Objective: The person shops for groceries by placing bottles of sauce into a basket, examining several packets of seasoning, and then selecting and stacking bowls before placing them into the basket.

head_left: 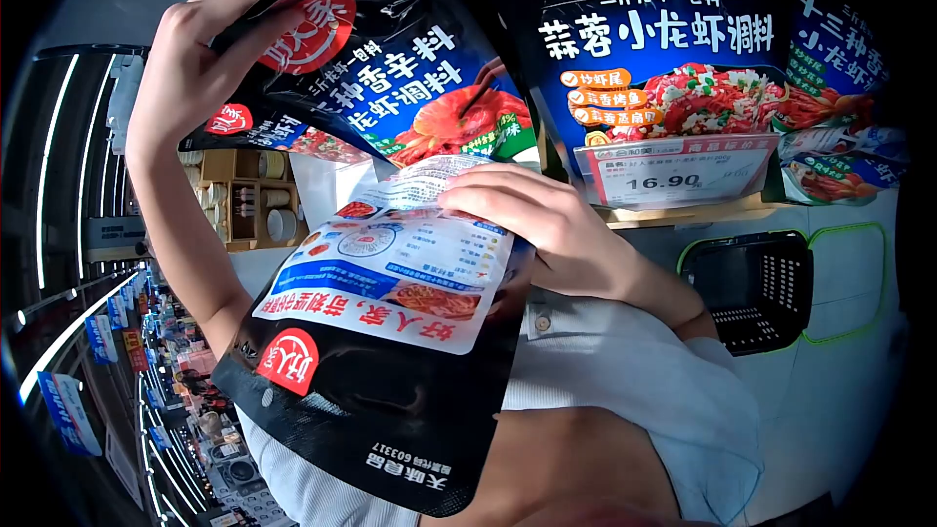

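My left hand [210, 44] grips the upper left edge of a black seasoning packet [390, 88], whose front shows a red crayfish picture and white Chinese lettering. The packet leans at a slant. My right hand [527, 220] is closed on a second black seasoning packet [390, 410], fingers across its printed panel. This one hangs in front of my chest with its back panel facing me and its lettering upside down. Its upper end overlaps the bottom of the first packet. My right thumb is hidden behind it.
A large black crayfish seasoning packet [664, 68] stands ahead, behind a 16.90 price card [673, 176]. More packets [839, 88] sit at the right. A black basket with a green rim [752, 283] is on the floor. Wooden shelving [249, 195] holds goods at the left.
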The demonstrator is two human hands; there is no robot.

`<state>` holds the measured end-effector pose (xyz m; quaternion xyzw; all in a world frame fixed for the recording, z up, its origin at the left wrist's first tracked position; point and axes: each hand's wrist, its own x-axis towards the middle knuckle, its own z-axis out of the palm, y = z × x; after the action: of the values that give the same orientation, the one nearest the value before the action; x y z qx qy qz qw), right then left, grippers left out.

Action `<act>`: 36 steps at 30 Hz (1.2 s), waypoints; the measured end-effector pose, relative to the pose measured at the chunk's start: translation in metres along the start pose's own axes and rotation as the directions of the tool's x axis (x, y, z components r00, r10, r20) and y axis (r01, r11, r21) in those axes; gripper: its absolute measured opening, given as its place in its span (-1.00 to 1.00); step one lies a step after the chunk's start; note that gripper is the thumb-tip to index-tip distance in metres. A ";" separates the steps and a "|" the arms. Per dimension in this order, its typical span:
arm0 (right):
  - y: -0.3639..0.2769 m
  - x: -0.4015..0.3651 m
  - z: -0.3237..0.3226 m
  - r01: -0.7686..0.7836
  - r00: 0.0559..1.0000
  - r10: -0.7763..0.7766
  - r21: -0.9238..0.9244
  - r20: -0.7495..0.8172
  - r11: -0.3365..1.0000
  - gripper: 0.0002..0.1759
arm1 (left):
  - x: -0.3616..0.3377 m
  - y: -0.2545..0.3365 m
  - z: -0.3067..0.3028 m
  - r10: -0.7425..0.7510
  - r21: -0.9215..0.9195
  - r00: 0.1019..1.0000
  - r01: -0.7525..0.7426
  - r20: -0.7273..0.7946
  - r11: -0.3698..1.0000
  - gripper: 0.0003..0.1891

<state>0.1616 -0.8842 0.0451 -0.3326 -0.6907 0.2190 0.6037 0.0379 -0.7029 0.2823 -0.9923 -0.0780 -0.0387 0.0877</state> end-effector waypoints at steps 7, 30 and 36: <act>-0.011 0.004 -0.007 -0.203 0.978 0.204 -0.016 0.039 0.979 -0.20 | -0.006 -0.002 0.007 -0.049 -0.049 0.999 0.049 0.005 0.998 -0.85; -0.034 0.026 -0.002 -0.495 0.851 0.498 -0.061 0.164 0.867 -0.30 | -0.126 0.007 0.148 0.098 -0.771 0.985 0.049 0.144 0.635 -0.40; -0.050 0.035 0.009 -0.494 0.817 0.566 -0.373 0.109 0.785 -0.44 | -0.130 0.015 0.167 0.129 -0.612 0.989 -0.147 -0.074 0.777 -0.43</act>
<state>0.1411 -0.8918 0.1024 -0.5838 -0.6560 0.2971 0.3748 -0.0774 -0.7062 0.1040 -0.9690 0.0128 -0.0693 -0.2366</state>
